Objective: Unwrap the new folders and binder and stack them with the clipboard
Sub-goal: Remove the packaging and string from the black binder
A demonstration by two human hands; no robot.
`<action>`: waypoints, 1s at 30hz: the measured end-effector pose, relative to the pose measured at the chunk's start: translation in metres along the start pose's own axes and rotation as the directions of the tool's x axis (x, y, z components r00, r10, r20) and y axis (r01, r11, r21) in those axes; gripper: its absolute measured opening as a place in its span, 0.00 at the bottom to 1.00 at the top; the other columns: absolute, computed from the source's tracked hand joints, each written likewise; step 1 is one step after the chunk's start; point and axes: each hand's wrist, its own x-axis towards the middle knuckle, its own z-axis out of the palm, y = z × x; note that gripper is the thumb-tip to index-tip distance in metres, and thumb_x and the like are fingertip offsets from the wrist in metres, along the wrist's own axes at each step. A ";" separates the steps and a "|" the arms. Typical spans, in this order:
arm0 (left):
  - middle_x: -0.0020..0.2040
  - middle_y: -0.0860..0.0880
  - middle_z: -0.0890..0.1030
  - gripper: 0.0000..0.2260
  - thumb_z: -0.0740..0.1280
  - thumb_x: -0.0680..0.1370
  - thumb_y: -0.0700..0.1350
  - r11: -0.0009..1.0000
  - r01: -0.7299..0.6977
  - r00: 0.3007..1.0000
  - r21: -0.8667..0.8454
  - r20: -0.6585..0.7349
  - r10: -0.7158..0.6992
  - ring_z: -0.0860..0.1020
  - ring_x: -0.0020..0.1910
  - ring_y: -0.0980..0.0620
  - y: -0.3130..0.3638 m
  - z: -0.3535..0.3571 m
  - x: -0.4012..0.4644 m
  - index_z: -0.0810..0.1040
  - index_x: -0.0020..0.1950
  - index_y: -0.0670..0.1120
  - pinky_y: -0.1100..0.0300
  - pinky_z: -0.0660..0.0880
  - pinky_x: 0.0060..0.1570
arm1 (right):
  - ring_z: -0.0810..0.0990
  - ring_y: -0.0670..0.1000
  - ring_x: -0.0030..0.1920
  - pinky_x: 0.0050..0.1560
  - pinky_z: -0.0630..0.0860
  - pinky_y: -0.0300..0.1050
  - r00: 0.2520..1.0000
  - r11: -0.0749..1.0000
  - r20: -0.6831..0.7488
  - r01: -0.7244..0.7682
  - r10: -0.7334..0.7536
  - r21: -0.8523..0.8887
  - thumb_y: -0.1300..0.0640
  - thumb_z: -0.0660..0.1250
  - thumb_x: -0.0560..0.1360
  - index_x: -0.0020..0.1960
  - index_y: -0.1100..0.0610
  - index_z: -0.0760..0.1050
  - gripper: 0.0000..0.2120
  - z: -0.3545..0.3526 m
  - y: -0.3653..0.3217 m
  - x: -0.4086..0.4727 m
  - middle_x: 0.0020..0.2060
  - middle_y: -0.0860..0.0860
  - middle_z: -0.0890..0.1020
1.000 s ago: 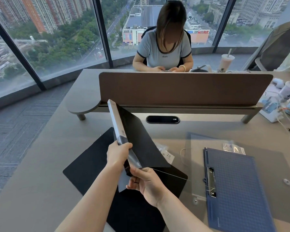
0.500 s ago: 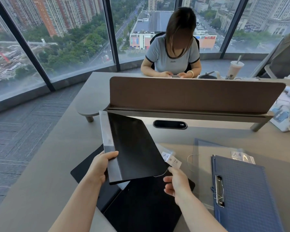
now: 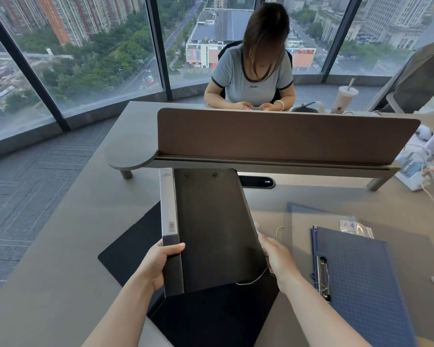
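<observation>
I hold a black binder [image 3: 210, 226] with a grey spine label flat in front of me, above the desk. My left hand [image 3: 158, 265] grips the spine near its lower end. My right hand [image 3: 276, 261] holds the binder's right edge, where a thin string hangs. A blue clipboard [image 3: 361, 284] with a metal clip lies to the right on a translucent grey folder [image 3: 298, 221]. A small clear plastic bag [image 3: 355, 227] with a label rests just past the clipboard. A black mat [image 3: 128, 249] lies on the desk under the binder.
A brown divider panel [image 3: 286, 136] on a raised shelf crosses the desk ahead. Behind it a person [image 3: 253, 71] sits looking down. A lidded drink cup [image 3: 343, 98] stands far right, with cables and small devices [image 3: 421, 169] at the right edge. A cable grommet [image 3: 258, 182] sits mid-desk.
The binder has turned from a steep tilt to nearly flat, cover up. My right hand left the wrapping at its lower corner and took the right edge. The view moved closer.
</observation>
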 end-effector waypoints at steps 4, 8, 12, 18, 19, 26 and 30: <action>0.56 0.35 0.82 0.19 0.70 0.73 0.34 0.999 0.040 0.999 0.024 0.014 -0.041 0.81 0.55 0.33 -0.013 0.005 0.007 0.76 0.63 0.44 0.34 0.78 0.53 | 0.81 0.42 0.50 0.44 0.75 0.34 0.999 0.998 -0.017 0.046 -0.047 -0.040 0.63 0.64 0.80 0.56 0.49 0.79 0.12 -0.004 0.000 -0.007 0.48 0.43 0.84; 0.53 0.38 0.84 0.17 0.74 0.73 0.45 1.000 0.031 0.999 0.004 -0.042 -0.031 0.83 0.52 0.36 -0.021 0.005 0.011 0.77 0.61 0.45 0.36 0.79 0.52 | 0.84 0.48 0.49 0.43 0.76 0.38 0.998 0.975 0.063 0.014 -0.001 -0.220 0.64 0.65 0.78 0.52 0.51 0.78 0.09 -0.015 0.011 -0.006 0.46 0.47 0.85; 0.53 0.40 0.84 0.14 0.72 0.75 0.50 1.000 -0.016 0.994 0.015 -0.108 0.017 0.82 0.53 0.38 -0.025 0.006 0.013 0.77 0.58 0.47 0.39 0.78 0.55 | 0.79 0.49 0.32 0.33 0.74 0.41 0.988 0.913 0.082 -0.091 0.134 -0.398 0.59 0.65 0.77 0.51 0.55 0.75 0.04 -0.021 0.034 -0.005 0.35 0.52 0.83; 0.58 0.42 0.82 0.24 0.75 0.71 0.54 0.994 -0.088 0.980 -0.068 -0.183 0.074 0.80 0.56 0.38 -0.021 -0.005 0.019 0.76 0.64 0.50 0.36 0.75 0.58 | 0.77 0.46 0.26 0.30 0.75 0.38 0.981 0.829 0.041 -0.139 0.191 -0.542 0.59 0.65 0.76 0.40 0.56 0.78 0.07 -0.030 0.062 -0.006 0.29 0.52 0.82; 0.58 0.42 0.82 0.24 0.75 0.70 0.54 0.992 -0.095 0.978 -0.080 -0.195 0.078 0.80 0.57 0.37 -0.020 -0.007 0.021 0.76 0.64 0.50 0.35 0.75 0.58 | 0.76 0.45 0.24 0.29 0.74 0.37 0.984 0.805 0.019 -0.134 0.177 -0.578 0.60 0.64 0.76 0.39 0.55 0.77 0.08 -0.032 0.062 -0.006 0.28 0.51 0.81; 0.59 0.42 0.81 0.23 0.75 0.71 0.54 0.975 -0.152 0.960 -0.162 -0.257 0.107 0.79 0.57 0.37 -0.007 -0.020 0.019 0.75 0.63 0.50 0.33 0.73 0.58 | 0.79 0.51 0.37 0.36 0.73 0.43 0.991 0.650 -0.127 -0.116 0.031 -0.751 0.61 0.59 0.76 0.35 0.51 0.72 0.13 -0.044 0.064 0.001 0.34 0.49 0.80; 0.58 0.41 0.81 0.21 0.74 0.73 0.52 0.974 -0.153 0.964 -0.166 -0.240 0.111 0.79 0.57 0.37 -0.008 -0.019 0.019 0.75 0.63 0.49 0.33 0.74 0.58 | 0.77 0.47 0.39 0.34 0.70 0.41 0.970 0.623 -0.212 -0.094 -0.117 -0.776 0.53 0.58 0.80 0.49 0.49 0.77 0.09 -0.044 0.049 -0.003 0.41 0.46 0.80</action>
